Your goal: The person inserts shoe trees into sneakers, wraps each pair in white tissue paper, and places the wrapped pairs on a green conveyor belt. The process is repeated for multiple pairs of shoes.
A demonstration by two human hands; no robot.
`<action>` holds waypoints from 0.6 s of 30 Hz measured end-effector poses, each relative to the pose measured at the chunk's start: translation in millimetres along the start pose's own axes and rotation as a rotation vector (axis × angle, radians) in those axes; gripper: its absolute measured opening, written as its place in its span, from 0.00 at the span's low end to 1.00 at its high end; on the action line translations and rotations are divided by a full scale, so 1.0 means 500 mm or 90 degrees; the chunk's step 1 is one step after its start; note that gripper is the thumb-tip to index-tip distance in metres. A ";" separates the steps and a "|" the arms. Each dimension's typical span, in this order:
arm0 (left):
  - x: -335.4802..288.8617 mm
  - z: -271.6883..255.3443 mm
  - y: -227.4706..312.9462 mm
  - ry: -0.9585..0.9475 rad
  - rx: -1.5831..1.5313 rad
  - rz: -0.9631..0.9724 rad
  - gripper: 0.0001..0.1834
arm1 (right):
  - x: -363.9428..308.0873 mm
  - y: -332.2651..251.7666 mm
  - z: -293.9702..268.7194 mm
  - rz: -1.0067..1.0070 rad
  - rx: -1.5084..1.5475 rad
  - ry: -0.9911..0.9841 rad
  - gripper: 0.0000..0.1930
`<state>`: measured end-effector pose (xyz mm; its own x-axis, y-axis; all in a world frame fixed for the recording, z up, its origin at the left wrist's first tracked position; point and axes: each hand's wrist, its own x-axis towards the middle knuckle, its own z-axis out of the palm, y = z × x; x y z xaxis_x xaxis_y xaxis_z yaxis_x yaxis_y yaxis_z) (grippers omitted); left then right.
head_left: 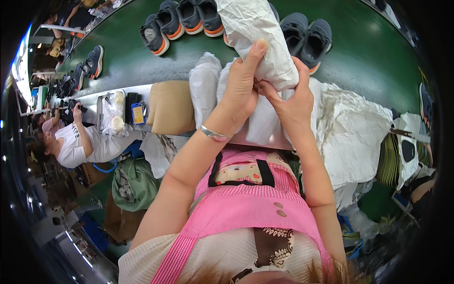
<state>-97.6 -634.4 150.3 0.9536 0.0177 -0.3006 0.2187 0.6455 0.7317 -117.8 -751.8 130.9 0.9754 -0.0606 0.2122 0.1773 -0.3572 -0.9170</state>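
Over the edge of a green work surface (123, 57), I hold a long bundle of crumpled white paper (248, 21) with both hands. My left hand (240, 87) grips its left side, the thumb pressed on top. Closed round the near right end is my right hand (295, 102), with its fingertips tucked under the bundle. What the paper wraps, if anything, is hidden. Below my hands lie several similar white bundles (205, 85) side by side. Beyond them stand dark grey shoes with orange soles (190, 19), and another dark pair (314, 40) sits to the right.
At left are folded brown paper (172, 106), a blue badge (137, 114) and a metal tray (100, 111) holding small items. White paper sheets (352, 132) drape over the right edge. More shoes (94, 61) stand far left. A co-worker (75, 144) is nearby; a green bag (137, 182) hangs below.
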 end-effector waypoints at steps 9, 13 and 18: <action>0.231 -0.336 0.225 -0.031 0.555 0.048 0.21 | 0.096 0.002 0.141 0.096 -0.177 -0.018 0.30; 0.462 -0.645 0.329 0.148 1.174 0.458 0.23 | 0.140 -0.012 0.192 0.120 -0.171 -0.053 0.28; 0.537 -0.740 0.323 0.084 1.289 0.351 0.15 | 0.212 -0.033 0.278 0.075 -0.194 -0.176 0.26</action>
<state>117.1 -242.7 -38.4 0.9860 -0.0294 0.1643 -0.0619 -0.9785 0.1968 0.9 -622.9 121.4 0.9925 0.1194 -0.0248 0.0556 -0.6242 -0.7793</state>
